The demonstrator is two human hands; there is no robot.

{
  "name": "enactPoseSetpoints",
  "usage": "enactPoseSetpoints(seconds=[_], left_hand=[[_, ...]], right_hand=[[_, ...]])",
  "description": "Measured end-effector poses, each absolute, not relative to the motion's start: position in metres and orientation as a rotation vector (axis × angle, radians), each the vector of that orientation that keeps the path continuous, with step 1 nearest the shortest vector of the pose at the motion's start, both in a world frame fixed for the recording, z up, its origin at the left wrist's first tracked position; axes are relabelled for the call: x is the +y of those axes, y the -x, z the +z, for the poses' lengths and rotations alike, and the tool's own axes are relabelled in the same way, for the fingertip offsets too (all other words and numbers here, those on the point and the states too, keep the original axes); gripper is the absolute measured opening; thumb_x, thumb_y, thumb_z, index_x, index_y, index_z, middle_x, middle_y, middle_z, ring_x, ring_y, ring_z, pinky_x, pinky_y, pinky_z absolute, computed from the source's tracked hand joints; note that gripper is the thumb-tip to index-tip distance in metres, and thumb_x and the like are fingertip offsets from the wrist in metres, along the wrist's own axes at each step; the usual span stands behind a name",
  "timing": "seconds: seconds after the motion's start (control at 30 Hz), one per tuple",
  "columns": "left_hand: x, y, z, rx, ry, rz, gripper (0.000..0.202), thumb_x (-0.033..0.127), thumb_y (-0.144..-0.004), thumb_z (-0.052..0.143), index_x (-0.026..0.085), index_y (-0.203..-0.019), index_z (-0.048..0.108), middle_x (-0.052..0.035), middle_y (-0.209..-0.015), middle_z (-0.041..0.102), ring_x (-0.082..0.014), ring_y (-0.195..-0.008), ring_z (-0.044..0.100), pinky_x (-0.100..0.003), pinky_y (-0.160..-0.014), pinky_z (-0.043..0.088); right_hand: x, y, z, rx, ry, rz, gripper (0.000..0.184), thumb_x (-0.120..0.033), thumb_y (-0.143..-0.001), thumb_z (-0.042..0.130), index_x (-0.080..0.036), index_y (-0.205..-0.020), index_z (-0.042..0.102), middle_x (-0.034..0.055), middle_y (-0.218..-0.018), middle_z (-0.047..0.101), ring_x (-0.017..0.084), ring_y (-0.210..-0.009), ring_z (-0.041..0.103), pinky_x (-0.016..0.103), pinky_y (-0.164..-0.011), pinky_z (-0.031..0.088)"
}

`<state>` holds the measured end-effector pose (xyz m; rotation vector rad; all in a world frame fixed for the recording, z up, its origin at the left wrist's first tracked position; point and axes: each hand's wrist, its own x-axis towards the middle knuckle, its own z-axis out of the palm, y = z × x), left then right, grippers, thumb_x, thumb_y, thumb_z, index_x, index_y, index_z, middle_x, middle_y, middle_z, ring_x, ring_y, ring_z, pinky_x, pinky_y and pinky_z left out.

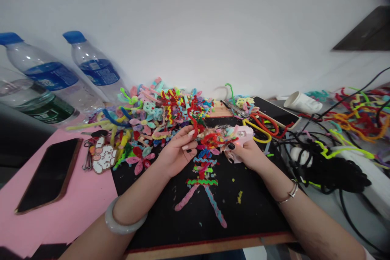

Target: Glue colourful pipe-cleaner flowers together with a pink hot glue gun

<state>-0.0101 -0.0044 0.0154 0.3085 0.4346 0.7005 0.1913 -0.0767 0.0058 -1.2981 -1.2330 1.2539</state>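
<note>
My left hand [178,150] pinches a red pipe cleaner [194,121] between thumb and fingertips. My right hand [247,155] is closed around a pale pink glue gun [244,133], whose front end is covered in clumps of coloured fuzz and points towards my left hand. Just below both hands, a figure of pipe cleaners [202,174] lies on a black mat [164,219]. It has a green zigzag band and two legs, one pink and one pink with blue. Its upper end is partly hidden by the hands and the glue gun.
A heap of pipe-cleaner flowers [146,122] stands behind my left hand. Bottles [97,69], a phone [50,174] and a keychain [104,158] are at left. At right are another phone [276,111], a paper cup [303,102], black cables [338,170] and loose pipe cleaners [362,118].
</note>
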Motion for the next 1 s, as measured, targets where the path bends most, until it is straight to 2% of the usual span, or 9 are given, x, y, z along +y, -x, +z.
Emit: enactPoseSetpoints(seconds=[0.17, 0.47, 0.67, 1.0], left_hand=[[-0.0045, 0.0099, 0.0157, 0.44, -0.312, 0.685, 0.021, 0.005, -0.069, 0.065, 0.017, -0.086, 0.06, 0.0065, -0.061, 0.046, 0.0008, -0.042, 0.037, -0.013, -0.044, 0.034], [-0.004, 0.0101, 0.0139, 0.442, -0.31, 0.728, 0.018, 0.006, -0.071, 0.064, 0.017, -0.086, 0.06, 0.0075, -0.058, 0.045, 0.0009, -0.042, 0.037, -0.013, -0.045, 0.035], [-0.0051, 0.0085, 0.0155, 0.461, -0.302, 0.707, 0.02, 0.005, -0.071, 0.064, 0.017, -0.086, 0.059, 0.0071, -0.059, 0.045, 0.0008, -0.042, 0.036, -0.012, -0.043, 0.034], [-0.0045, 0.008, 0.0146, 0.501, -0.334, 0.747, 0.022, 0.009, -0.068, 0.068, 0.018, -0.085, 0.059, 0.0067, -0.067, 0.052, 0.0028, -0.04, 0.033, -0.012, -0.043, 0.035]], right_hand=[[-0.0752, -0.1898, 0.0071, -1.212, 1.259, 1.203, 0.045, -0.06, -0.067, 0.062, -0.016, -0.073, 0.054, -0.0024, -0.051, 0.048, 0.009, -0.044, 0.042, 0.023, -0.042, 0.031], [-0.0763, -0.1905, 0.0075, -1.31, 1.287, 1.228, 0.042, -0.056, -0.07, 0.062, -0.016, -0.069, 0.051, -0.0021, -0.053, 0.049, 0.008, -0.045, 0.04, 0.021, -0.042, 0.031], [-0.0748, -0.1893, 0.0101, -1.314, 1.294, 1.105, 0.045, -0.059, -0.07, 0.06, -0.016, -0.078, 0.055, -0.002, -0.056, 0.049, 0.009, -0.047, 0.039, 0.022, -0.043, 0.032], [-0.0756, -0.1908, 0.0092, -1.427, 1.289, 1.124, 0.033, -0.047, -0.072, 0.064, -0.017, -0.067, 0.053, -0.002, -0.055, 0.049, 0.009, -0.047, 0.039, 0.022, -0.043, 0.033]])
